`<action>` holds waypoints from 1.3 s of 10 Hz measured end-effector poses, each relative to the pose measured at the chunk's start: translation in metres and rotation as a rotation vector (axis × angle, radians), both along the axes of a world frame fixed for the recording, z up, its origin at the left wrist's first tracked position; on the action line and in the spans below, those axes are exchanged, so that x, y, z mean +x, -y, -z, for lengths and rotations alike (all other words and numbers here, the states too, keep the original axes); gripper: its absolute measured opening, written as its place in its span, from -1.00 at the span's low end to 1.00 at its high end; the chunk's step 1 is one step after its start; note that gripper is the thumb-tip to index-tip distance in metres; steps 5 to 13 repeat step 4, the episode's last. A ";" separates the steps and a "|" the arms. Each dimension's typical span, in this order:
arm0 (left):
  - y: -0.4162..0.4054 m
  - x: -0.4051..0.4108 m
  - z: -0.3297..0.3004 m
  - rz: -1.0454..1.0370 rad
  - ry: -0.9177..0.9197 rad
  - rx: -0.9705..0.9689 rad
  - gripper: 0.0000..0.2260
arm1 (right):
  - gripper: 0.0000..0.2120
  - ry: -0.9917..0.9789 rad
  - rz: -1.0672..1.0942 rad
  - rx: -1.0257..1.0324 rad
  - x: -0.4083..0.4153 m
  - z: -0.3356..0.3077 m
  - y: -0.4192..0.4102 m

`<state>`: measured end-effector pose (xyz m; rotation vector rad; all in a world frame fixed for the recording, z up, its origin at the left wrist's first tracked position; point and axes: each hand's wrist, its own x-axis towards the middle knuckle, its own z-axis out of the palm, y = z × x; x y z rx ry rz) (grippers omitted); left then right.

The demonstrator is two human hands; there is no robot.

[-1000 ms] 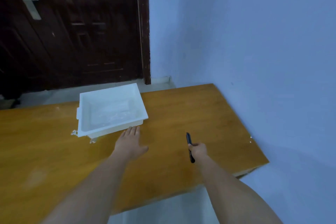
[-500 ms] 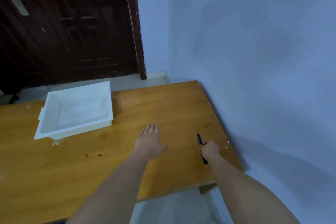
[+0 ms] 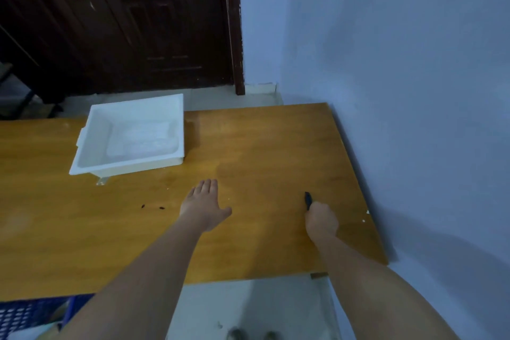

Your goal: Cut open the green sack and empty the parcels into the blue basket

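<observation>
A: While both arms are reaching out over the wooden table (image 3: 262,146), the left hand (image 3: 202,205) is hovering palm down, fingers straight and close together, thumb sticking out to the right, holding nothing.

B: Touching the table?

A: Cannot tell. Right hand (image 3: 321,219) is curling into a fist around a dark slim tool (image 3: 307,199), tip poking out toward the far side. Knife or pen, too small to tell.

B: Task things?

A: Blue basket (image 3: 30,312) is showing only as a corner of blue lattice at the near left, below the table's near edge, left of the left forearm. Something pale is lying in it, unclear what. Green sack is not showing in view.

B: Anything else?

A: White tray (image 3: 82,156) is sitting on the far left part of the table, well apart from both hands. Two small dark specks (image 3: 151,206) are lying on the wood just left of the left hand. Dark door (image 3: 138,22) is standing at the far side, blue wall (image 3: 400,63) running along the table's right edge.
</observation>
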<state>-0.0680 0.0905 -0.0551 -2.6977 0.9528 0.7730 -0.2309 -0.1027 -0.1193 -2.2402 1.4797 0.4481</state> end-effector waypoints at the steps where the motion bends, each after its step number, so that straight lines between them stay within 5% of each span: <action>1: -0.007 -0.002 0.004 0.002 0.002 -0.001 -0.23 | -0.74 -0.054 -0.080 -0.040 0.002 0.001 -0.003; 13: -0.013 0.004 -0.016 0.008 0.039 -0.075 -0.23 | -0.69 -0.011 -0.029 -0.058 -0.005 -0.025 -0.006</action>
